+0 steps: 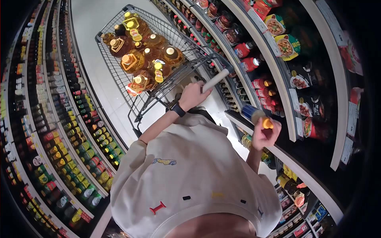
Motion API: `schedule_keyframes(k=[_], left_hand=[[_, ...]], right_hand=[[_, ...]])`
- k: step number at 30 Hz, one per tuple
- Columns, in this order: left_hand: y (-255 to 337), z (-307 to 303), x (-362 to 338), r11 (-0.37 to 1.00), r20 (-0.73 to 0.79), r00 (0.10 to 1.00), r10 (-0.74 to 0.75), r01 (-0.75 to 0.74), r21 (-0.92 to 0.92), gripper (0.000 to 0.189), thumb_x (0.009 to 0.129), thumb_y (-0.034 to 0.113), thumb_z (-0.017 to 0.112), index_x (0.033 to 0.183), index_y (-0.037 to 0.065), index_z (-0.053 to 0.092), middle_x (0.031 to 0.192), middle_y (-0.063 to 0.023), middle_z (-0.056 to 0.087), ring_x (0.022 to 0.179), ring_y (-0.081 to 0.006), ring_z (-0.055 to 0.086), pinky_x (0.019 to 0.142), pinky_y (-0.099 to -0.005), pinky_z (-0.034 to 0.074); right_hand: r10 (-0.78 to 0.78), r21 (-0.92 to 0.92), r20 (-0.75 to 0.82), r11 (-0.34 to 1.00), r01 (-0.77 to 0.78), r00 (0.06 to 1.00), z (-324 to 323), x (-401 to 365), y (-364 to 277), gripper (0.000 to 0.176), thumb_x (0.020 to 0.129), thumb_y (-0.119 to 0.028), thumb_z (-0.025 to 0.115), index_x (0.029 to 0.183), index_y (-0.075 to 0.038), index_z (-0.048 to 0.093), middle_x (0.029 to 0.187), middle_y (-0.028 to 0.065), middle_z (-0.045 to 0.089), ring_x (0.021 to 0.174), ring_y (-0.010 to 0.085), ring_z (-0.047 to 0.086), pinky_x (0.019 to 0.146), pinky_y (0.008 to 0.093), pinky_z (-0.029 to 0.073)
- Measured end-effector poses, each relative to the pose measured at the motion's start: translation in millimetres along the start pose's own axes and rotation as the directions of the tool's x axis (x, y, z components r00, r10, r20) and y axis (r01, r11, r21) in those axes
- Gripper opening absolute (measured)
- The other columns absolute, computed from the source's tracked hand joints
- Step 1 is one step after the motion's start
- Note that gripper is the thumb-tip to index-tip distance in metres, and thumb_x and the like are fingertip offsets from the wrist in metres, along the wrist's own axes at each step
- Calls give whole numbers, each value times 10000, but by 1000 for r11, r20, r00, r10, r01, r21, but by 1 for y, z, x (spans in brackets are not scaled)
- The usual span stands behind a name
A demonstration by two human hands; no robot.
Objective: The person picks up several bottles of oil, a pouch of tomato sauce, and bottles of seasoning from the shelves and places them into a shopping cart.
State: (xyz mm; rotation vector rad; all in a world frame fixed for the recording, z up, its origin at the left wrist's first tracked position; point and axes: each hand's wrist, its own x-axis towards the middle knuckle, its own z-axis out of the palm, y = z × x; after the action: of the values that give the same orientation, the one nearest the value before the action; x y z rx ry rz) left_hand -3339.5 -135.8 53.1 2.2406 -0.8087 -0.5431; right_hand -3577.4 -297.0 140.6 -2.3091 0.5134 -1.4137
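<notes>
My left hand (192, 96), with a dark band on its wrist, is closed around the pale handle (216, 80) of a shopping cart (115, 73). Inside the cart stand several large bottles of golden oil (133, 61) with yellow, orange and dark caps. On the right, my right hand (266, 135) grips a small bottle (254, 114) near its orange cap. The bottle is tilted, with a blue label or lower part, and slightly blurred. It is beside the right-hand shelves; its print cannot be read.
Long shelves of bottles and jars (71, 146) curve along the left. Right-hand shelves hold red-labelled bottles (266, 93) and food packets (286, 47), with price strips on pale shelf edges (291, 115). Light floor tiles (93, 59) lie between the left shelves and the cart.
</notes>
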Motion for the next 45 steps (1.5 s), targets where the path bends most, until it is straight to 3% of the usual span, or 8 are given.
schedule_keyframes(k=[4, 9, 14, 15, 22, 28, 38, 45], left_hand=[[-35, -76, -20, 985, -489, 868, 91, -150, -82, 309, 817, 246, 701, 995, -1, 651, 892, -163, 666, 860, -326, 635, 787, -394, 497], [-240, -134, -92, 775, -699, 442, -563, 577, -260, 615, 833, 378, 703, 1227, -53, 510, 973, -234, 653, 921, -316, 631, 827, -372, 485], [-397, -21, -106, 567, -305, 497, -812, 549, -614, 740, 870, 322, 622, 1434, -13, 279, 1052, -198, 645, 947, -285, 633, 819, -344, 489], [-331, -52, -104, 206, -14, 578, -816, 269, -941, 641, 891, 207, 555, 1443, 21, 287, 1116, -206, 642, 880, -262, 665, 784, -320, 501], [-311, -55, -100, 592, -358, 473, -805, 609, -528, 361, 857, 144, 561, 1196, 19, 559, 826, -192, 690, 791, -341, 690, 726, -462, 522], [-296, -63, -82, 599, -558, 475, -681, 799, -50, 375, 814, 160, 613, 1134, -21, 541, 834, -213, 684, 780, -399, 665, 701, -481, 528], [-290, -83, -61, 564, -508, 523, -685, 822, 86, 454, 841, 199, 602, 1184, -30, 414, 829, -259, 660, 747, -429, 655, 662, -498, 518], [-310, -92, -48, 593, -517, 553, -654, 798, 103, 431, 838, 250, 608, 1137, -2, 426, 813, -255, 668, 767, -441, 652, 699, -519, 514]], right_hand=[[-175, 427, 303, 904, 31, 937, 90, 50, -64, 388, 680, -1, 820, 1014, 7, 624, 956, 126, 632, 807, 276, 601, 698, 361, 496], [-208, 527, 700, 796, -298, 683, 264, 33, -86, 279, 761, -54, 749, 1010, -27, 627, 918, 122, 628, 820, 300, 624, 720, 379, 509], [-456, 522, 798, 850, -74, 395, 406, -45, -66, 283, 770, -119, 707, 980, -27, 540, 863, 162, 589, 827, 388, 602, 720, 455, 501], [-459, 527, 796, 847, -77, 394, 423, -61, -63, 283, 770, -119, 707, 980, -27, 540, 863, 162, 589, 827, 388, 602, 720, 455, 501], [-401, 397, 914, 915, 75, 60, 474, -122, -54, 276, 763, -51, 656, 1024, -17, 572, 898, 232, 649, 834, 435, 639, 749, 502, 524], [-260, 259, 963, 966, 25, 75, 505, -128, -39, 235, 793, -79, 664, 979, -14, 536, 846, 206, 657, 828, 417, 639, 726, 505, 511], [-134, 143, 984, 987, 72, -118, 492, -119, -45, 399, 762, -131, 753, 1075, 19, 556, 1090, 228, 622, 987, 404, 628, 834, 456, 531], [-259, 273, 951, 960, -61, 172, 414, -61, -42, 470, 818, -190, 710, 1209, 10, 542, 1108, 175, 598, 1060, 369, 579, 919, 429, 474]])
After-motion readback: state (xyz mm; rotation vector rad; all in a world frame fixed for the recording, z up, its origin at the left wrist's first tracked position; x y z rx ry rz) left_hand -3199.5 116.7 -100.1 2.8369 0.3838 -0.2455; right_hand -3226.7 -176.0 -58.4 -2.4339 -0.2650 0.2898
